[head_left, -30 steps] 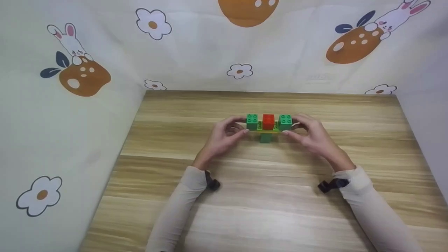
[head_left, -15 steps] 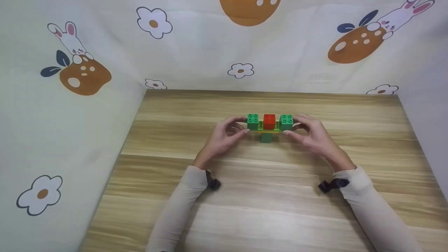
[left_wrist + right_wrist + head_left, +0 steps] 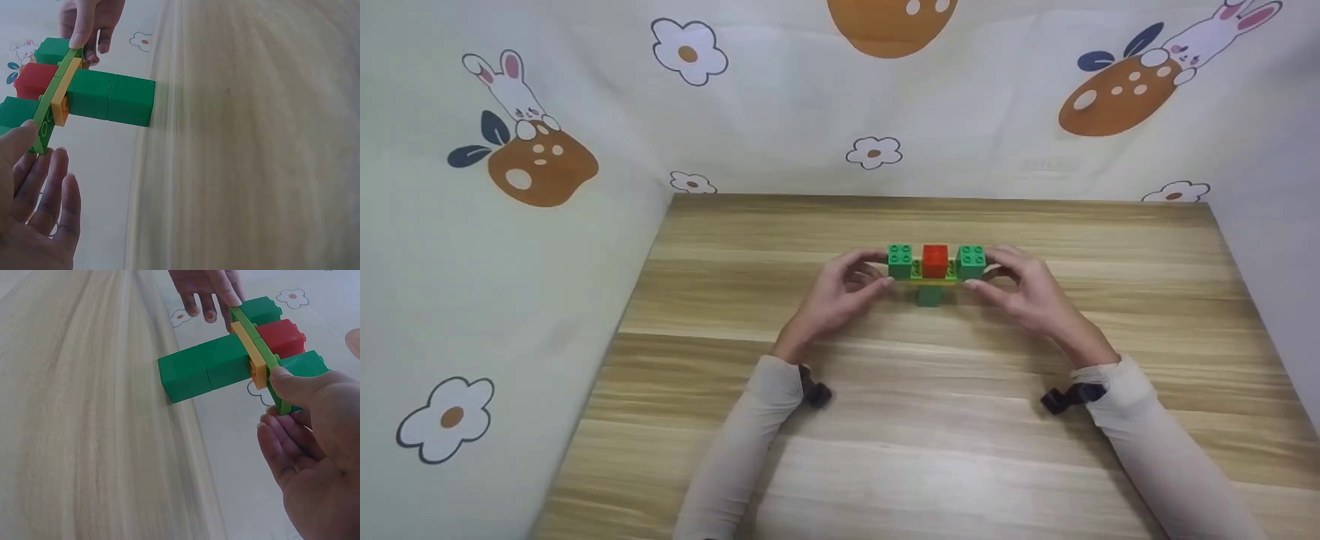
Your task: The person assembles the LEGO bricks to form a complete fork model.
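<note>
A toy-brick structure stands upright on the wooden table between both hands. Its column is a pair of stacked dark green bricks (image 3: 109, 97), topped by an orange plate (image 3: 250, 357) and a longer light green layer (image 3: 46, 109). On that layer sit a left green brick (image 3: 900, 261), a red brick (image 3: 935, 261) in the middle and a right green brick (image 3: 971, 262), with gaps between them. My left hand (image 3: 840, 289) pinches the left end between thumb and fingers. At the right end, my right hand (image 3: 1030, 294) grips the same way. Some fingertips behind the bricks are hidden.
The wooden table (image 3: 930, 435) runs back to a pale cloth wall (image 3: 780, 112) printed with flowers, rabbits and orange fruit. Similar cloth stands along both sides. A black wrist camera (image 3: 816, 391) is strapped at the left cuff, another black camera (image 3: 1065, 397) at the right.
</note>
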`<state>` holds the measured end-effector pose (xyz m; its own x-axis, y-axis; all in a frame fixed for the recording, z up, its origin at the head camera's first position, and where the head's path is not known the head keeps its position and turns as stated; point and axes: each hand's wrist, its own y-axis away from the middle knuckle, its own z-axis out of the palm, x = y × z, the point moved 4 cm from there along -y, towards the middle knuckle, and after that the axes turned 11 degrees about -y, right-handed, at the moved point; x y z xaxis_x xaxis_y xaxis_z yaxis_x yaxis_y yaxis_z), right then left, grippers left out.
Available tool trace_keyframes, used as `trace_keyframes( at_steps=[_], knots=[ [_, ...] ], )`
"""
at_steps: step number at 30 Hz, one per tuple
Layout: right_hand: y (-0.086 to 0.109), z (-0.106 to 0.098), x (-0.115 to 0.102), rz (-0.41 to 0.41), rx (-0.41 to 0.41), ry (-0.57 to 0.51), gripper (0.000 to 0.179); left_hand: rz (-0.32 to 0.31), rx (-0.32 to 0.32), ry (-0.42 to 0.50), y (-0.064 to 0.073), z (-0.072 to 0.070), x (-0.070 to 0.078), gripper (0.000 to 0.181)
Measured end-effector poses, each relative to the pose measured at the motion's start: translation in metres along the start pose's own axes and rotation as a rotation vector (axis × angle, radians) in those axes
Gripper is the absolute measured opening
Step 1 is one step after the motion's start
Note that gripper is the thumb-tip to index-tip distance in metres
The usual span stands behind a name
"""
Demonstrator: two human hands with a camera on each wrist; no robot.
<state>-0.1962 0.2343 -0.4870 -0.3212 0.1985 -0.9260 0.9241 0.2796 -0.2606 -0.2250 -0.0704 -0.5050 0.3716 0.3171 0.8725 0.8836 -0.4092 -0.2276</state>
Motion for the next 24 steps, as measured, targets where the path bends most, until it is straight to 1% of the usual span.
trace_keyframes(
  at_steps=[4,8,13,16,19,22,24],
  knots=[
    [0.000,-0.001,-0.001,-0.037,-0.003,0.054,0.038,0.010,-0.001,-0.011,0.000,0.000,0.001,0.041],
    [0.001,-0.003,-0.004,-0.035,0.009,0.099,0.041,0.034,0.006,-0.005,-0.001,0.002,0.003,0.040],
    [0.000,-0.008,-0.006,-0.011,0.037,0.069,0.062,0.047,0.040,0.030,-0.004,0.004,0.006,0.044],
    [-0.001,-0.010,-0.006,-0.015,0.048,0.054,0.070,0.059,0.068,0.019,-0.007,0.005,0.008,0.051],
    [-0.001,-0.011,-0.005,-0.018,0.053,0.059,0.073,0.083,0.084,-0.003,-0.009,0.007,0.009,0.057],
    [-0.001,-0.012,-0.003,-0.005,0.063,0.055,0.071,0.099,0.086,-0.019,-0.011,0.010,0.008,0.056],
    [-0.001,-0.012,0.000,0.011,0.070,0.048,0.069,0.099,0.085,-0.031,-0.011,0.011,0.007,0.053]
  ],
)
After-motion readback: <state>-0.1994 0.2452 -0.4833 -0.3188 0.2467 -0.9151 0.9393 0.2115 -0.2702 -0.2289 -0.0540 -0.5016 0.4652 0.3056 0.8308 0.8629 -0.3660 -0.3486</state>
